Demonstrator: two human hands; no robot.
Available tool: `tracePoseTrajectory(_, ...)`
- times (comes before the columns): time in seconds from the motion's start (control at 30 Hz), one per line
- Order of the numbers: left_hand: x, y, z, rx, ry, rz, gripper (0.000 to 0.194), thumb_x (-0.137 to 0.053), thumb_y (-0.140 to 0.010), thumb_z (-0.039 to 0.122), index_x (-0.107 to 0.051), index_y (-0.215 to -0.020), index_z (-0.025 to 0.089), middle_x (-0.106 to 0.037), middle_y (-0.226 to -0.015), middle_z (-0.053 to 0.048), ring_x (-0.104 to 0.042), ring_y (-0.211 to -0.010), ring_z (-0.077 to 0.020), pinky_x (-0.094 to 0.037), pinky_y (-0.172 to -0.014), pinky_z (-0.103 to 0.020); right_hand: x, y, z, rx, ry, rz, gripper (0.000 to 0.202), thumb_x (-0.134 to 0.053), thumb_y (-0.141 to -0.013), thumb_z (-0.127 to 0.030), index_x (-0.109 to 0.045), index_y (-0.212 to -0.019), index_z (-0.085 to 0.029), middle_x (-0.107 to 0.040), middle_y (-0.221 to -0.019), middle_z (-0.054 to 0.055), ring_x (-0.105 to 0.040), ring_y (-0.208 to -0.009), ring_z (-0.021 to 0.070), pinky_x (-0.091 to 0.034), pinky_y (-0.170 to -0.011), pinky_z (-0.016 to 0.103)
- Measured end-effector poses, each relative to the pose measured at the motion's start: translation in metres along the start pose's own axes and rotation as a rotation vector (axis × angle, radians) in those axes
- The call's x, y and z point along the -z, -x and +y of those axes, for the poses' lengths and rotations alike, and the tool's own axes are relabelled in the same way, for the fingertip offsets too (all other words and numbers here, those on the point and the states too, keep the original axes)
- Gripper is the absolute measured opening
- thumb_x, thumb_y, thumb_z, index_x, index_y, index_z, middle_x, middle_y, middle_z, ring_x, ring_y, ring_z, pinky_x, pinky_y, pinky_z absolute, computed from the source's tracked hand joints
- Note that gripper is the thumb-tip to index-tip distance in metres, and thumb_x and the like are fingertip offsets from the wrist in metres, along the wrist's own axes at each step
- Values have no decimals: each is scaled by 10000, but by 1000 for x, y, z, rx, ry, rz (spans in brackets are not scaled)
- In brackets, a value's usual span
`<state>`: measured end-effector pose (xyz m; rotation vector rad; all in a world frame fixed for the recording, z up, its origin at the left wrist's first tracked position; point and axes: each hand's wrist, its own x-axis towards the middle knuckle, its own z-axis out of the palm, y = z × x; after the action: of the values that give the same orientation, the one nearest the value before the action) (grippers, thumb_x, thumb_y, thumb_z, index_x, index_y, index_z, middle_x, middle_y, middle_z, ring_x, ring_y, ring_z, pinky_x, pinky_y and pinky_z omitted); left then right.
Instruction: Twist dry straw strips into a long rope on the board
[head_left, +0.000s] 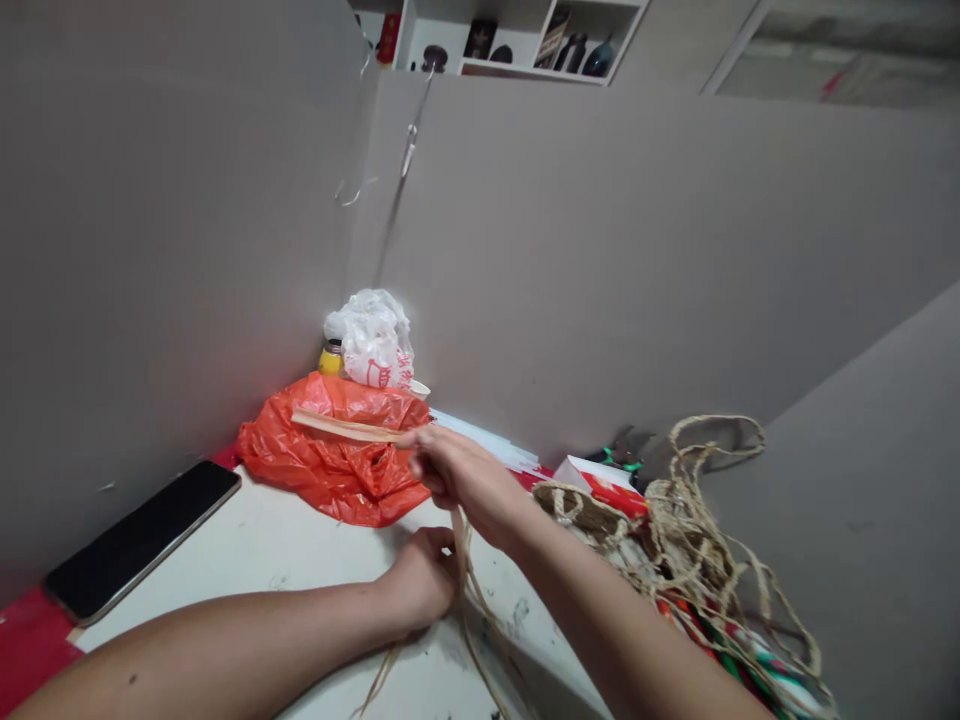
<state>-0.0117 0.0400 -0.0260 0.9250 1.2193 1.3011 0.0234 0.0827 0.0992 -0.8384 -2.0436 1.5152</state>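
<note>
My right hand (469,480) is closed around a flat, pale tan straw-like strip (337,427). One end of that strip sticks out leftward over the crumpled orange plastic bag (330,480). Just below, my left hand (424,580) is closed on thin tan strands, its grip partly hidden by its own back. Between the two hands a length of the strip runs down, and loose strands (476,640) hang from there to the white tabletop (292,540). More strand ends (382,675) show beneath my left wrist.
A black phone (142,540) lies at the left edge. Behind the orange bag stand a white plastic bag (375,335) and a yellow jar (331,358). At right are tangled braided cords (697,540), a red-and-white box (607,485) and green-handled pliers (626,455). Grey walls enclose the table.
</note>
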Motion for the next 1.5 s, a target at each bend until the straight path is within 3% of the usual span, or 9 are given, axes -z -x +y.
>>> tracePoseTrajectory(0.07, 1, 4, 3, 21, -16, -24, 92, -552, -691, 218, -519, -619, 170, -435, -451, 46, -335, -414, -82, -242, -448, -225, 22, 30, 9, -62, -195, -13, 337, -429, -860, -415, -628, -974, -169, -557, -784, 35, -489, -633, 121, -396, -549, 223)
tracePoseTrajectory(0.2, 5, 7, 6, 33, -27, -85, 123, -497, -756, 284, -476, -681, 189, -374, -400, 84, -300, -375, -75, -215, -431, -209, 52, 86, 22, -125, -52, 43, 383, -502, -840, -494, -697, -890, -168, -517, -732, 32, -474, -674, 127, -406, -586, 222)
tracePoseTrajectory(0.37, 6, 7, 8, 40, -134, -75, 195, -491, -779, 361, -488, -695, 184, -436, -390, 68, -335, -374, -77, -241, -436, -200, 60, 119, 32, -378, -346, -56, 438, -571, -774, -554, -687, -934, -164, -377, -584, -43, -164, -416, 41, -152, -365, 186)
tracePoseTrajectory(0.57, 6, 6, 7, 65, -33, -73, 192, -524, -746, 357, -485, -687, 178, -492, -437, 46, -407, -398, -86, -295, -447, -198, 38, 100, 76, -286, -273, -19, 386, -765, -622, -412, -685, -894, -151, -625, -754, 28, -484, -599, 97, -390, -568, 212)
tracePoseTrajectory(0.7, 7, 2, 5, 56, 18, -21, 187, -536, -732, 346, -478, -682, 175, -519, -466, 35, -431, -410, -87, -296, -445, -191, 20, 84, 101, -193, -266, 88, 365, -749, -652, -375, -609, -904, -152, -616, -801, 22, -506, -634, 102, -406, -606, 220)
tracePoseTrajectory(0.87, 8, 1, 5, 44, 40, 24, 202, -562, -718, 355, -483, -695, 170, -550, -527, 25, -466, -460, -90, -300, -460, -183, 9, 83, 94, -104, -296, 274, 328, -744, -668, -341, -544, -878, -188, -520, -676, -42, -460, -582, 83, -377, -554, 187)
tracePoseTrajectory(1.07, 7, 4, 6, 61, 29, 0, 179, -560, -716, 327, -482, -699, 167, -552, -542, 20, -475, -478, -96, -304, -465, -188, 11, 90, 93, -176, -374, 176, 348, -748, -657, -311, -602, -946, -184, -609, -878, 27, -554, -757, 124, -435, -689, 221)
tracePoseTrajectory(1.33, 4, 7, 5, 27, 27, -13, 121, -546, -723, 278, -505, -698, 167, -550, -531, 23, -483, -473, -97, -351, -489, -202, 9, 95, 104, 76, 176, 266, 308, -554, -791, -199, -568, -1098, -185, -546, -739, 1, -495, -635, 117, -422, -607, 222)
tracePoseTrajectory(1.5, 1, 10, 7, 42, 39, -41, 75, -472, -626, 104, -494, -664, 165, -548, -517, 22, -508, -476, -102, -350, -472, -193, 5, 97, 111, 230, 400, 269, 377, -540, -766, -122, -547, -1135, -195, -610, -897, 49, -531, -724, 141, -433, -691, 270)
